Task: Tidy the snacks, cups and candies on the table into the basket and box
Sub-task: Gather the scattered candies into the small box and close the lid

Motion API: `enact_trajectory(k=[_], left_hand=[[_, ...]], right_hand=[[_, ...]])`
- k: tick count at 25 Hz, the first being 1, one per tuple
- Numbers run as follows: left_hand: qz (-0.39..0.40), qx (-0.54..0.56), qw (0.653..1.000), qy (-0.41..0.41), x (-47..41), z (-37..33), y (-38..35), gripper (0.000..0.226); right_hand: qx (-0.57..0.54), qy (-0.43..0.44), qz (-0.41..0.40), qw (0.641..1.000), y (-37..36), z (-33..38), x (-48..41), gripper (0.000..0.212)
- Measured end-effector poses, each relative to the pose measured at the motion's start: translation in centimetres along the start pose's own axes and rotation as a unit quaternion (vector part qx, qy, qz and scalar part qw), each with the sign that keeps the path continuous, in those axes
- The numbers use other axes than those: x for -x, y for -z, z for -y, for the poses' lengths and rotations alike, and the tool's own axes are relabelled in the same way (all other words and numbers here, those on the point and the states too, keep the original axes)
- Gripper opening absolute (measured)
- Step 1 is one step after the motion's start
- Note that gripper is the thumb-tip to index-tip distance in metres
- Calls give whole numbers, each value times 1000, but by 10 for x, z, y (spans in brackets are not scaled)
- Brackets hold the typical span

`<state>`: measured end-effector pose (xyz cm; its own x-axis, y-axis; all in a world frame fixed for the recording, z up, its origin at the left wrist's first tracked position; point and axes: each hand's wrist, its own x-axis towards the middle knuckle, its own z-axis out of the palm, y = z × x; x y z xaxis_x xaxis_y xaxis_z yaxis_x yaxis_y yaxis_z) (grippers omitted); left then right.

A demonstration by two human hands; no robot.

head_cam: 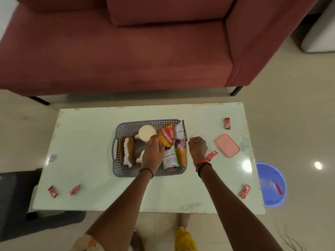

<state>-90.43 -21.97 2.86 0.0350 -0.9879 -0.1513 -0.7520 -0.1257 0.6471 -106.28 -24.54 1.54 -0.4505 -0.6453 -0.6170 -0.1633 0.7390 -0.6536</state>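
A grey perforated basket [126, 126] sits mid-table, holding white cups [147, 133], a brown-and-white packet [127, 151] and several snack packets. My left hand [152, 153] is inside it, shut on an orange-red snack packet [167, 135]. My right hand [197, 147] rests at the basket's right rim, fingers curled; whether it grips the rim is unclear. A pink lidded box [227, 145] lies to the right. Red candies are scattered around: one by my right wrist [211, 155], one far right [227, 123], one near right [245, 191], two near left [53, 191] [75, 190].
A purple candy [52, 157] lies at the table's left edge [47, 147]. A blue bucket [272, 185] stands on the floor right of the table. A red sofa [116, 51] runs behind the table. A dark object sits at the lower left.
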Motion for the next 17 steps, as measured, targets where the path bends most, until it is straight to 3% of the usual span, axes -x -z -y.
enact_trajectory(k=[10, 13, 17], left_hand=[[-151, 35, 977, 144, 83, 155, 125, 28], [-172, 40, 964, 196, 110, 220, 163, 27], [-172, 45, 946, 270, 139, 309, 208, 24]], right_hand=[[78, 103, 100, 986, -156, 5, 133, 16], [96, 125, 127, 979, -209, -6, 174, 4], [155, 162, 153, 962, -285, -21, 221, 8]])
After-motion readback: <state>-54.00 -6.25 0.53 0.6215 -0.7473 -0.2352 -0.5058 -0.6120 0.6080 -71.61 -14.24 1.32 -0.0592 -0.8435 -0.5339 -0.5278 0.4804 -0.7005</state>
